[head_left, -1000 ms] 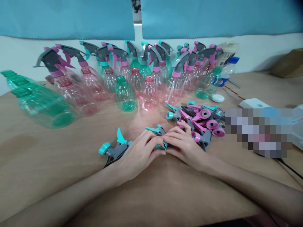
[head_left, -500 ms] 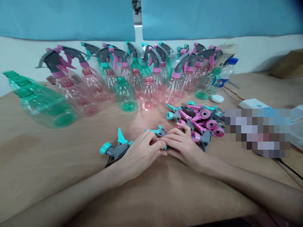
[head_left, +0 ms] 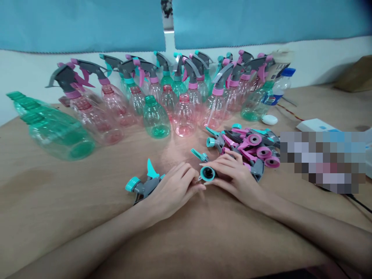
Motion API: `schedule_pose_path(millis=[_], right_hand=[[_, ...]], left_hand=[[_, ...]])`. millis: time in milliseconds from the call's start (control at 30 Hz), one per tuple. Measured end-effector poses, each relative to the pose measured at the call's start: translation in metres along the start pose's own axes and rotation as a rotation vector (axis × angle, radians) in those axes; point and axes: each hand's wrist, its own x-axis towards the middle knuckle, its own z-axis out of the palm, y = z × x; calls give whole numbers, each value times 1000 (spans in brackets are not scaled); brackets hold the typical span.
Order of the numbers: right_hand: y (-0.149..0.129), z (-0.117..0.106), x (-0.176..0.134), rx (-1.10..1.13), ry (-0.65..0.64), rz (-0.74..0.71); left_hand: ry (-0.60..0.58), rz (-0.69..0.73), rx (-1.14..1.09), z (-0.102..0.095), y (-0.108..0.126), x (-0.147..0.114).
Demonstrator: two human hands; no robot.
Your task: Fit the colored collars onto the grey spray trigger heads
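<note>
My right hand (head_left: 236, 176) is closed around a spray trigger head (head_left: 207, 174) with a turquoise collar, whose round dark opening faces me. Its turquoise lever sticks up to the left. Just left of the collar, my left hand (head_left: 180, 180) pinches its thumb and fingers together. A thin pale piece shows at those fingertips, too small to name. Another grey and turquoise spray head (head_left: 142, 186) lies on the table beside my left hand, partly hidden by it. Behind my right hand is a pile of loose spray heads (head_left: 252, 141) in grey, pink and turquoise.
Several pink and green bottles stand along the back, many with spray heads fitted. An open green bottle (head_left: 157, 120) and an open pink bottle (head_left: 185, 118) stand in front. Green bottles (head_left: 61, 131) lean at left. A blue-capped drink bottle (head_left: 281, 89) and white oval object (head_left: 269, 119) are right.
The spray head in my right hand has turned, so its collar opening now faces me. My hands are slightly further apart at the fingertips. The camera view has shifted a little.
</note>
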Motion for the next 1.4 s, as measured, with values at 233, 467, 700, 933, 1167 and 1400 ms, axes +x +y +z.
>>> schedule_pose_path(millis=[233,467,700,933,1167,1400], right_hand=[[3,-1,-1,32,47,24],[-1,0,1,56,144,64],[-2,1,1,76,155,53],[1,2,1,66,145,53],[3,2,-1,72,154,36],[-1,3,-2,118,106,-61]], left_hand=[[-15,-28,-43,-1,0,-3],[-33,-38,90,5,0,1],[-94,-86,48,2,4,8],[-75,-24,-43,2,3,7],[186,18,-188,-4,3,1],[355,42,-203,0,6,-2]])
